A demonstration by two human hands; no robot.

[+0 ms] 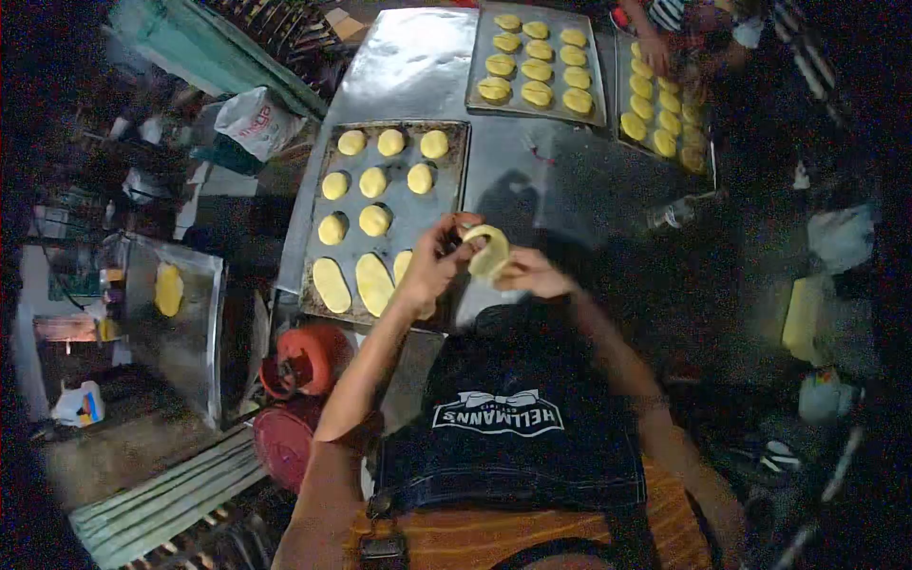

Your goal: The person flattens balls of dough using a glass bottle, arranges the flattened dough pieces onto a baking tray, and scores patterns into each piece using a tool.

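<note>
A metal table point(408, 47) spans the upper middle, its left edge running just beside the nearer tray point(404, 201), which carries rounds point(373, 181) of dough and flattened ovals point(332, 285) along its near side. Two farther trays, one in the middle point(483, 47) and one at the right point(622, 76), sit side by side; below them a broad strip of dark metal gives the hands room forward and rightward, with a see-through item point(673, 215) (too dim to name) farther right. Another person's hand point(653, 52) reaches over the right-hand tray. The left forearm slants up across the nearer tray's front corner, so the left hand point(442, 258) lies over that tray's right edge, wrist bent inward, thumb and fingers pinching the dough piece. The right hand point(534, 274) comes in from the other side, slightly blurred, its fingertips pinching the lower right rim. The dough piece point(491, 261) is raised between both hands, in front of the apron, curled into an open loop.
</note>
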